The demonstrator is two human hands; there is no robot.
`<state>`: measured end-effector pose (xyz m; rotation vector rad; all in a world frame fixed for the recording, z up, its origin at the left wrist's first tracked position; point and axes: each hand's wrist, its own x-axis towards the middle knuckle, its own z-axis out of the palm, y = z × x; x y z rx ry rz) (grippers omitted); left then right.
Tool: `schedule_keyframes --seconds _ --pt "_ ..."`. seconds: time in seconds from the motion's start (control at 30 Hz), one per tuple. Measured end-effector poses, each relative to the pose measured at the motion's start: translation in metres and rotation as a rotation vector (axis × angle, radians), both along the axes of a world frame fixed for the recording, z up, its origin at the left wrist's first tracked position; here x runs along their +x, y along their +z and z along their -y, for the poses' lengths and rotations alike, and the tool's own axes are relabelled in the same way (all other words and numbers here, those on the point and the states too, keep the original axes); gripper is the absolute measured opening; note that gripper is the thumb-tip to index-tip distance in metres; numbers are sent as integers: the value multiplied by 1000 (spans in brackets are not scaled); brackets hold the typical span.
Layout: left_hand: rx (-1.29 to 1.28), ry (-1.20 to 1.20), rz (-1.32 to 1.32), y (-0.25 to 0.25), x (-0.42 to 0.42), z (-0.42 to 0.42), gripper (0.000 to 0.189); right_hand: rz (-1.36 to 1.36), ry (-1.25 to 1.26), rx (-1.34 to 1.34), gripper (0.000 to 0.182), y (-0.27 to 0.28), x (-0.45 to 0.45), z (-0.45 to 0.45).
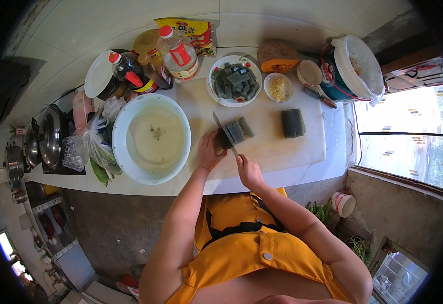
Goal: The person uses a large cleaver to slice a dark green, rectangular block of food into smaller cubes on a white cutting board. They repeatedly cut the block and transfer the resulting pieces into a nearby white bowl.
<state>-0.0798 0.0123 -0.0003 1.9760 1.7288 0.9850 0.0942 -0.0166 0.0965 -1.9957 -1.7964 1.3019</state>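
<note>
My right hand point(249, 171) grips the handle of a kitchen knife point(224, 131), whose blade lies across a dark green jelly block point(234, 133) on a pale cutting board point(274, 152). The part right of the blade is cut into pieces, with one slice leaning away at the right end. My left hand point(210, 152) rests against the block's left end, fingers on it. A second, uncut jelly block point(293, 123) stands farther right on the board. Behind the knife, a floral-rimmed plate point(212, 93) holds jelly cubes. Beside it stands a small bowl of chopped garlic point(278, 87).
A large basin of cloudy water point(185, 152) stands left of the board. Bottles point(177, 57) and bagged vegetables point(103, 148) crowd the left and back. A cut pumpkin point(278, 57), an empty small bowl point(309, 73), another knife point(319, 97) and a lined bucket point(339, 72) stand back right.
</note>
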Motion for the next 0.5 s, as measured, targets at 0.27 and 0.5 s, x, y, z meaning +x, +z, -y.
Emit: schedule_keyframes --seconds 0.27,0.5 --pt "2 -21 -26 3 1 -1 72 39 2 23 38 -19 -2 -2" --pt "18 -14 10 -3 2 3 74 32 -13 39 37 -26 2 -3"
